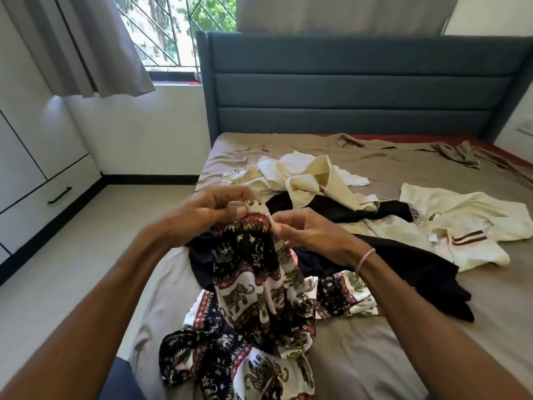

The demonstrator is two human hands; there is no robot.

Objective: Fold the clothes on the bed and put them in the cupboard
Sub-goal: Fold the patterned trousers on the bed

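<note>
An elephant-print garment (251,298) in black, white and red hangs from both hands over the near part of the bed (360,356). My left hand (202,215) pinches its top edge between thumb and fingers. My right hand (305,229) pinches the same edge just to the right. The lower part of the garment lies bunched on the sheet. Behind it lie a dark navy garment (403,272), a crumpled cream garment (311,177) and a cream top with brown stripes (461,226).
A white cupboard with drawers (43,180) stands on the left, across a strip of bare floor (86,255). The grey-blue headboard (360,88) rises at the far end. A window with grey curtains (86,44) is at the top left.
</note>
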